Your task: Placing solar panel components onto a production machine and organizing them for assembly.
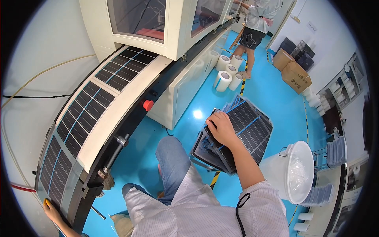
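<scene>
Pick step: right hand [222,128] lies flat, ungrasping, on the solar panel stack [241,132]; left hand [53,213] touches the conveyor panel [59,173], grip unclear; next needs a clean single-panel lift.

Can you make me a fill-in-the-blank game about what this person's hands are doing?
1. The right hand rests on a stack of dark ____ panels.
2. The left hand touches the near end of the ____ belt.
3. The round knob on the machine's side is ____.
4. The floor is painted ____.

Missing words: solar; conveyor; red; blue
</scene>
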Available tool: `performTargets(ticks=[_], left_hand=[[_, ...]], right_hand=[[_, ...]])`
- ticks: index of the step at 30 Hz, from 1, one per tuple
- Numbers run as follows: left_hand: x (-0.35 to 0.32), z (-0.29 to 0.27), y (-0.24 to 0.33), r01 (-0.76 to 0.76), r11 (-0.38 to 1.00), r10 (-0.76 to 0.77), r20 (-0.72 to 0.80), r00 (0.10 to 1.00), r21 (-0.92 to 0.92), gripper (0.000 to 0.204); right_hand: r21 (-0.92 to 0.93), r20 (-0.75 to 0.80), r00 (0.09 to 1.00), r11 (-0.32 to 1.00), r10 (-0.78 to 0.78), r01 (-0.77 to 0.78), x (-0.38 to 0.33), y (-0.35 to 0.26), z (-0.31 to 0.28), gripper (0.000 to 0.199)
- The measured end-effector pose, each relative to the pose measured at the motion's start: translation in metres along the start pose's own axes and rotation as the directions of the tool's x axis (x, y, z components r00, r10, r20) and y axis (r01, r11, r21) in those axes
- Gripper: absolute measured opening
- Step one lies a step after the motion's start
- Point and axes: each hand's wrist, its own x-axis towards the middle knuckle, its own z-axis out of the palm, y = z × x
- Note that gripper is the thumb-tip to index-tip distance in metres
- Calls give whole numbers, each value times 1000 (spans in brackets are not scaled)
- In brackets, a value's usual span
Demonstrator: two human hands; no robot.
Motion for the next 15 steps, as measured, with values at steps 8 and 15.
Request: performTargets(ticks=[8, 15], left_hand=[[-3, -6, 15, 37, 999, -37, 30, 999, 16, 34], [-3, -5, 16, 37, 999, -37, 30, 999, 0, 34]], right_hand=[[6, 4, 1000, 1000, 0, 0, 0, 1, 1, 7], [3, 2, 1000, 1000, 0, 0, -1, 1, 0, 8]])
